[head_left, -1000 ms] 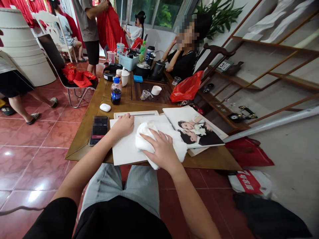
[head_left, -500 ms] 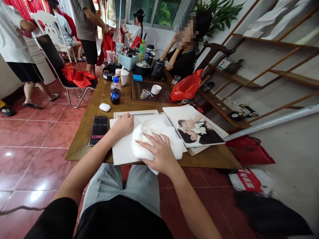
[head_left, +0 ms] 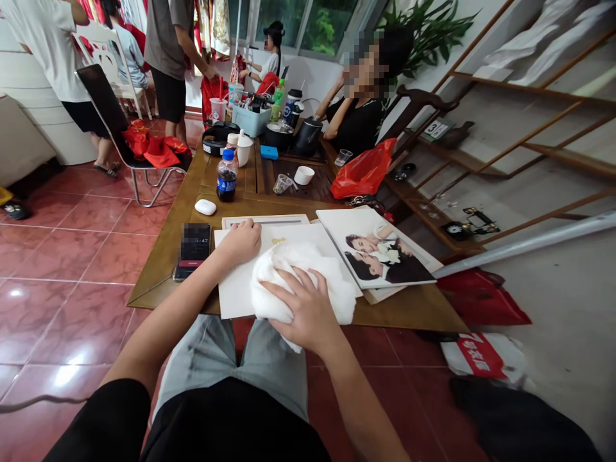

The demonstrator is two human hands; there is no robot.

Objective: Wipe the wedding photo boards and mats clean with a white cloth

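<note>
My right hand is on a bunched white cloth, its fingers wrapped over the folds. The cloth lies on a white flat board, partly over the table's near edge. My left hand sits on the board's upper left part with its fingers bent; the fingertips are hard to see. A small gold marking shows on the board just above the cloth. Beside the board, to the right, a photo panel of a couple lies on another pale panel.
On the wooden table are a phone, a white earbud case, a cola bottle, cups and a red plastic bag. A person sits across at the right. Shelves line the right wall.
My right hand has slid the cloth slightly toward me, and the gold marking on the board now shows. My left hand keeps its place. A person at the far left has stepped away.
</note>
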